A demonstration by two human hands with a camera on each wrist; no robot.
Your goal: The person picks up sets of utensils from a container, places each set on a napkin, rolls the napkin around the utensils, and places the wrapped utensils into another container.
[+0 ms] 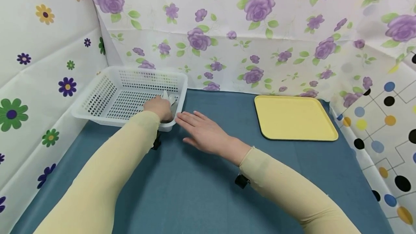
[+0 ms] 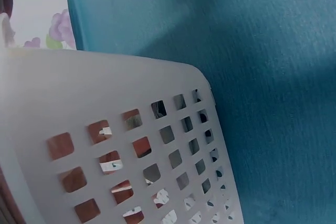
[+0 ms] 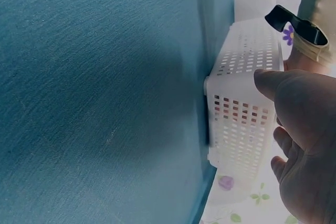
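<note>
My left hand (image 1: 159,107) reaches down inside the right end of a white plastic basket (image 1: 130,121), its fingers mostly hidden. Close beyond its knuckles, white spoon-like pieces (image 1: 171,99) stick up; whether the fingers hold them I cannot tell. Through the holes of the basket wall (image 2: 105,85), the left wrist view shows bits of skin and white pieces. My right hand (image 1: 208,133) is held palm down with straight fingers, its fingertips right at the basket's right front corner. In the right wrist view, the right hand's thumb (image 3: 268,83) overlaps the basket's rim.
A yellow tray (image 1: 295,118) with a dark edge lies at the back right of the blue-covered table (image 1: 201,190). Patterned cloth walls stand behind and at both sides. Small black devices (image 1: 242,181) are strapped at the wrists.
</note>
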